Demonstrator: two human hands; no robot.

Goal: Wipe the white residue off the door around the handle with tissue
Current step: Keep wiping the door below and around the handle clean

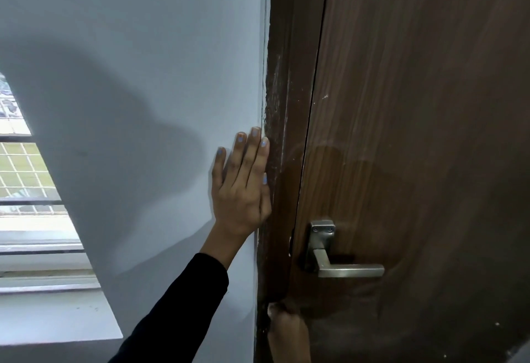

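wiping step is judged to be in progress low on the door frame (276, 162), below the lever handle (344, 265). left hand (241, 187) is laid flat on the grey wall (129, 76), fingers spread and straight, edge of the hand touching the frame; nothing is held, apparently bracing. right hand (286, 331) is pressed against the frame near the bottom edge of view. a small pale patch at its fingertips may be the tissue (271, 309), but it is too blurred to confirm; whether that grip is pinched shut cannot be told.

white residue (272, 96) is seen streaked along the frame above the left hand, with a few specks on the brown door (415, 104) above the handle. next move is judged to call for the tissue to be brought up to that streaked strip and around the handle.

right wrist is cut off by the frame edge. window (25, 179) at far left.
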